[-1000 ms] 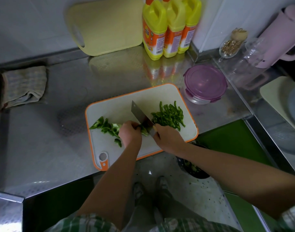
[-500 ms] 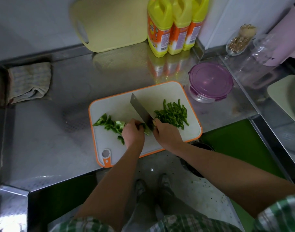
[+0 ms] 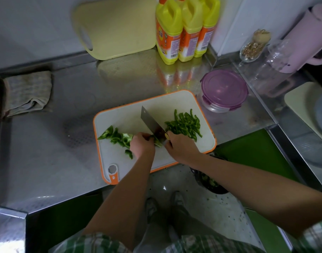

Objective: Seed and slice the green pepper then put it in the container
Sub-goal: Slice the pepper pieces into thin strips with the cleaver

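A white cutting board with an orange rim (image 3: 123, 115) lies on the steel counter. Uncut green pepper pieces (image 3: 118, 137) lie on its left part, and my left hand (image 3: 142, 145) holds their right end with curled fingers. My right hand (image 3: 180, 147) grips the handle of a cleaver (image 3: 151, 123), whose blade stands on the board against my left knuckles. A pile of thin pepper strips (image 3: 184, 125) lies to the right of the blade. The round container with a purple lid (image 3: 224, 88) sits closed just past the board's far right corner.
Three yellow bottles (image 3: 185, 30) and a pale yellow board (image 3: 116, 28) lean at the back wall. A folded cloth (image 3: 26, 92) lies far left. Glass jars (image 3: 255, 46) and a pink jug (image 3: 310, 39) stand at right. A dark bin (image 3: 211, 181) sits on the floor below the counter edge.
The hands and cleaver stay at the same place on the board, with the blade slightly shifted against the pepper. The view has tilted a little.
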Demonstrator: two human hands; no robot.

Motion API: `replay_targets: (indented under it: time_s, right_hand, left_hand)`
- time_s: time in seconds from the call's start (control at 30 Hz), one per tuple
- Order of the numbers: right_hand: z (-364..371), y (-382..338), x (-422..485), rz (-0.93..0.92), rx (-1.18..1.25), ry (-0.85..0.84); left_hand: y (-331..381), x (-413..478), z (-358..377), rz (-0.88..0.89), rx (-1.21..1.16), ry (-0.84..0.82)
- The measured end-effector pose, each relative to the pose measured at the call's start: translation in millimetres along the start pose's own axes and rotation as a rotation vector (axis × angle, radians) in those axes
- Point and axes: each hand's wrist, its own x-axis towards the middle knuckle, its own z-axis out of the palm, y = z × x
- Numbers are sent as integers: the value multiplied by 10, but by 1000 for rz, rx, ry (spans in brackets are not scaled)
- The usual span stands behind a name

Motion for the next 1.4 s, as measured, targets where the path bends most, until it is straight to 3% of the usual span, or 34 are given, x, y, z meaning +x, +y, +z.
replay_targets:
  time_s: [0.6,0.77,1.03,1.27,1.4]
  right_hand:
    - [233,-43,118,10,-134,14]
    - [243,7,134,77,-14,78]
    - [259,67,34,45,47,23]
    - [220,-45,175,30,-97,33]
    - [163,-34,212,70,-43,97]
  left_hand:
    - [-37,-3,-24,43,-7,-31]
    - [-23,-12,-43,44,-19,-49]
    - [-28,-2,-33,15,6,-27]
    - [-51,15,-102,85,70,-100]
    - [-48,-6,-118,51,38,-69]
